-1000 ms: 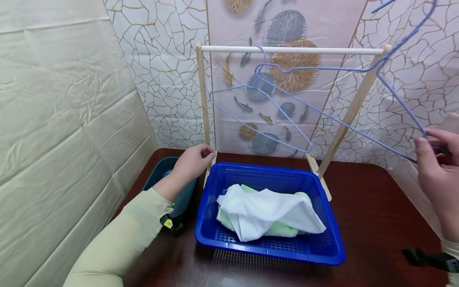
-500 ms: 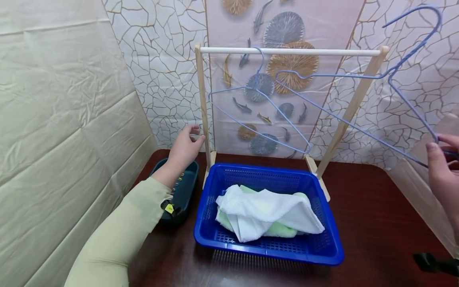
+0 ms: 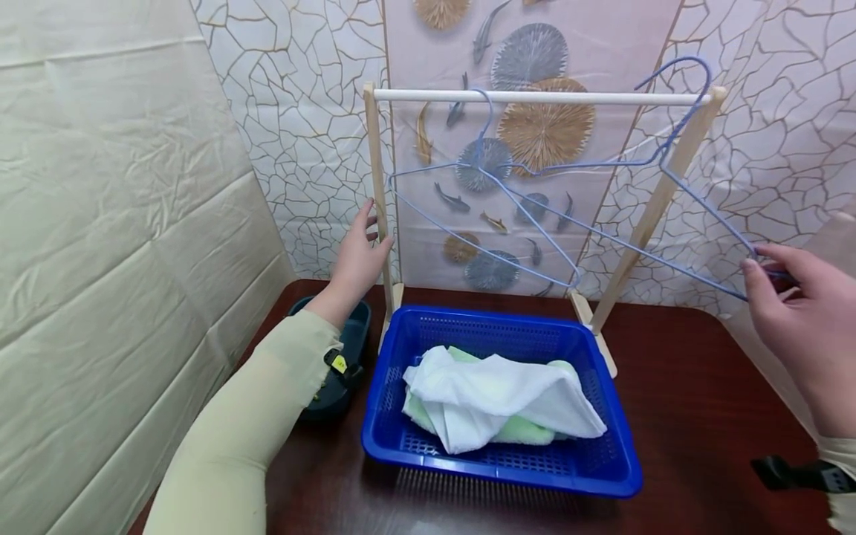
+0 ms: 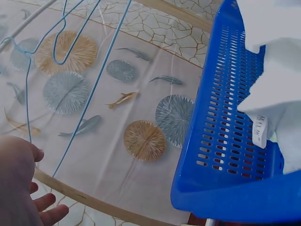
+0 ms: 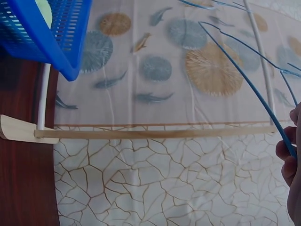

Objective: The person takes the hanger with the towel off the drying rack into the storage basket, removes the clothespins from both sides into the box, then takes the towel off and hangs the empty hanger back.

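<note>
My right hand (image 3: pixel 802 319) pinches the lower right corner of a blue wire clothes hanger (image 3: pixel 709 208). The hanger is tilted, its hook close to the right end of the white rail (image 3: pixel 568 97); whether they touch I cannot tell. In the right wrist view, fingers (image 5: pixel 289 169) curl round the wire. A second blue hanger (image 3: pixel 535 223) hangs from the rail left of its middle. My left hand (image 3: pixel 357 256) is beside the rack's left wooden post (image 3: pixel 376 163), its fingers parted and holding nothing; contact with the post is unclear. In the left wrist view, that hand (image 4: pixel 21 183) appears with loose fingers.
A blue perforated basket (image 3: pixel 501 475) stands before the rack, with white and pale green towels (image 3: pixel 495 394) inside. A dark green tray (image 3: pixel 357 334) lies left, partly behind my left arm. The right post (image 3: pixel 642 230) rises from a wooden foot on the dark table (image 3: pixel 702 416).
My right hand has carried its hanger left and down, bringing the hook near the rail's right end. My left hand has risen along the left post.
</note>
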Demonstrator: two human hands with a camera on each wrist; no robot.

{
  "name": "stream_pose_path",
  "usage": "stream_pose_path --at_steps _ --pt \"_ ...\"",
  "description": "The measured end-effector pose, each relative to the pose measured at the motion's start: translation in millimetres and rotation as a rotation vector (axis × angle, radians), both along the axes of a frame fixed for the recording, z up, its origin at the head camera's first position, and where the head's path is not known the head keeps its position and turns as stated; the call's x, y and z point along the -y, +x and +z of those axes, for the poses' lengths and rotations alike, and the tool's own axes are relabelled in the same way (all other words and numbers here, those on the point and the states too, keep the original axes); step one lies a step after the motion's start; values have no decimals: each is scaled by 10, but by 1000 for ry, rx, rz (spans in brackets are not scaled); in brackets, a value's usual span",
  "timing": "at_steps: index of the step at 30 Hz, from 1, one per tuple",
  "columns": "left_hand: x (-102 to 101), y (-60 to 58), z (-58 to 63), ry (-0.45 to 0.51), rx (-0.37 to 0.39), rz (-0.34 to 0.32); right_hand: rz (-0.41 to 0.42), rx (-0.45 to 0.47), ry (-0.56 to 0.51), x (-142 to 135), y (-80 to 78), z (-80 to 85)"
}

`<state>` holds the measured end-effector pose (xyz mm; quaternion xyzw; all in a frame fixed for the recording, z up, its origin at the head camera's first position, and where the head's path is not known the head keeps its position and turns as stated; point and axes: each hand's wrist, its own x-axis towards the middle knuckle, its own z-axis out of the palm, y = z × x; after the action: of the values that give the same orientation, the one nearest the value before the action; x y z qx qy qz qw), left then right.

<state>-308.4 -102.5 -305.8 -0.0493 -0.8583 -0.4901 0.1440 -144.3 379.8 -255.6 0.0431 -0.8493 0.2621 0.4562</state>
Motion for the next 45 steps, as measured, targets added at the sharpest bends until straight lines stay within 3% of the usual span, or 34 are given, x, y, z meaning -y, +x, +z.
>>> stream_pose_path --at_steps 5,10,21,29,45 --pt "-66 -94 -12 13 -15 -1 -72 29 126 32 -100 24" --pt "-87 -171 -67 10 -47 17 -62 36 202 64 -218 76" --pt "-133 -233 -148 -15 -62 59 -92 85 227 175 -431 85" --pt "-154 -263 -165 -62 -85 92 -42 9 225 268 -555 20" --pt "-167 -236 -163 -85 -63 107 -21 90 251 367 -625 -176"
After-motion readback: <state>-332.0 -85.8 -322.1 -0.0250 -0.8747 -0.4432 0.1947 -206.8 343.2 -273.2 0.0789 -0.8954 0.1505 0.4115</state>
